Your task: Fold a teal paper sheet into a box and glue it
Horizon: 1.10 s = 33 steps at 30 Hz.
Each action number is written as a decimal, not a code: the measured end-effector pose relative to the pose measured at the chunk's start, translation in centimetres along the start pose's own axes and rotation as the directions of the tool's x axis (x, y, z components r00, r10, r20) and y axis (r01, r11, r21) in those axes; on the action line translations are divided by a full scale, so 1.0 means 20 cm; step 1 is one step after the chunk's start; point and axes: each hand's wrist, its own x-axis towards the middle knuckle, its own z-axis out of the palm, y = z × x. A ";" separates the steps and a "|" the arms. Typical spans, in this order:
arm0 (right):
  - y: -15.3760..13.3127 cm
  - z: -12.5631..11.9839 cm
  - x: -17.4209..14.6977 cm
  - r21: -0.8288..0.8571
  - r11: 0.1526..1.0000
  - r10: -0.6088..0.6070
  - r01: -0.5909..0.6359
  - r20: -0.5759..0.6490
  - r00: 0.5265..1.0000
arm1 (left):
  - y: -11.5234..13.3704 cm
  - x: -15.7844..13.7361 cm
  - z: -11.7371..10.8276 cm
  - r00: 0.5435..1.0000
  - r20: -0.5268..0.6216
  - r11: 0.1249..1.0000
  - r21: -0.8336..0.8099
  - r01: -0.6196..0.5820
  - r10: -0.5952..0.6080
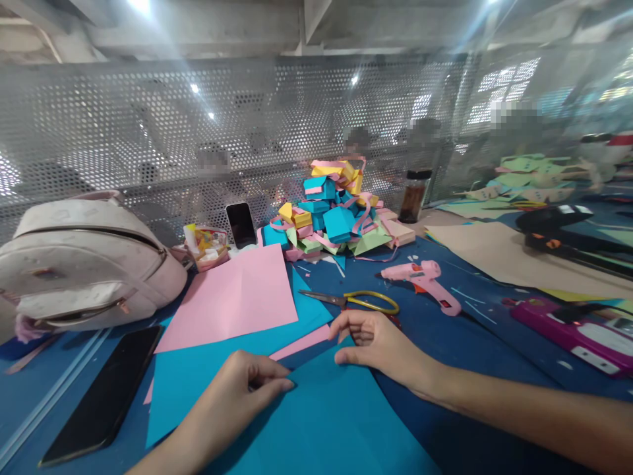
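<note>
A blue paper sheet (326,415) lies in front of me, its far corner raised between my hands. My left hand (237,399) pinches its left edge between thumb and fingers. My right hand (376,343) is at the far corner, thumb against the paper and fingers curled around the tip. Under and beyond my left hand are another blue sheet (198,376) and a creased pink sheet (237,300) on top of it. Scissors with yellow handles (368,302) lie just past my right hand.
Folded paper boxes (336,211) are piled at the back. A pink glue gun (425,280), purple power strip (568,336) and black stapler (568,237) lie right. A black phone (103,396) and white backpack (99,257) are left. A perforated metal screen (247,125) stands behind.
</note>
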 end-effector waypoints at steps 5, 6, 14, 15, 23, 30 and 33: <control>0.00 0.00 0.01 0.000 1.000 -0.004 0.004 0.000 1.000 | -0.03 0.01 0.00 1.000 -0.005 0.999 -0.011 0.031 -0.031; 0.00 -0.01 0.01 -0.008 1.000 -0.018 0.018 -0.007 1.000 | -0.03 0.01 -0.01 1.000 -0.008 1.000 -0.010 0.030 -0.030; -0.02 -0.07 0.03 -0.060 0.987 -0.157 0.147 -0.223 0.962 | -0.03 0.05 -0.21 0.983 -0.161 0.995 0.051 -0.083 0.090; -0.03 -0.07 0.03 -0.059 0.985 -0.170 0.160 -0.252 0.953 | -0.03 0.05 -0.24 0.982 -0.172 0.997 0.010 -0.081 0.082; -0.11 -0.13 0.03 -0.027 0.964 -0.251 0.264 -0.415 0.875 | -0.02 0.07 -0.25 0.988 -0.149 0.970 -0.236 -0.065 0.030; -0.11 -0.13 0.03 -0.041 0.980 -0.195 0.195 -0.404 0.894 | 0.00 0.06 -0.25 0.975 -0.222 0.958 -0.282 -0.041 -0.024; -0.12 -0.13 0.03 -0.036 0.983 -0.181 0.182 -0.414 0.892 | 0.02 0.04 -0.26 0.968 -0.247 0.967 -0.252 -0.026 -0.039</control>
